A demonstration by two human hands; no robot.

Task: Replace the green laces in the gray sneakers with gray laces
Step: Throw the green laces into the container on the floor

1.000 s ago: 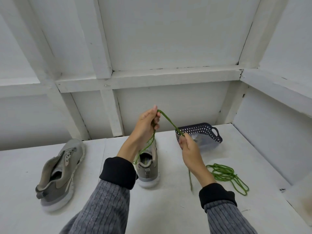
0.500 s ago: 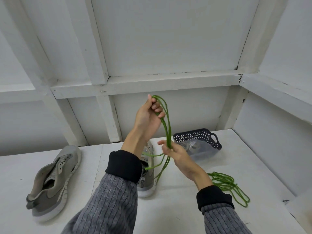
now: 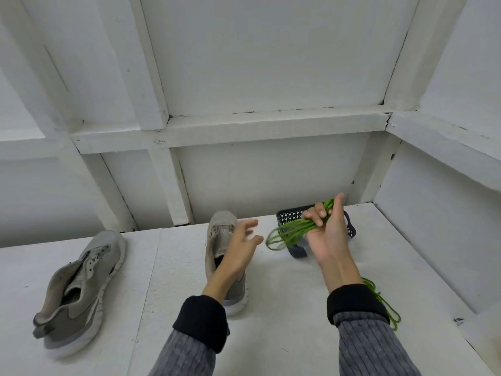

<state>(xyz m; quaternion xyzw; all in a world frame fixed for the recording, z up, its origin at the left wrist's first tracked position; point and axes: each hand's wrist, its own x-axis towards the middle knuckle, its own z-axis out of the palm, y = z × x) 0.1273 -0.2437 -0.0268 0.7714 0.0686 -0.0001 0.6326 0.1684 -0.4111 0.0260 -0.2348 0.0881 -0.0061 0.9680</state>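
Note:
Two gray sneakers stand on the white table with no laces in them: one sneaker (image 3: 81, 283) at the left, the other sneaker (image 3: 221, 240) in the middle. My right hand (image 3: 326, 234) grips a looped bundle of green lace (image 3: 291, 230) in front of the dark basket (image 3: 288, 214). My left hand (image 3: 241, 249) hovers over the middle sneaker with fingers spread, holding nothing. A second green lace (image 3: 387, 308) lies on the table beside my right sleeve, partly hidden by it. No gray laces are visible.
The dark perforated basket stands at the back right of the table, with a clear bag inside it, mostly hidden by my right hand. White panelled walls close the table in at the back and on the right.
My left hand has let go of the green lace and dropped over the middle sneaker. My right hand has gathered the whole lace into a bundle and moved right, toward the basket.

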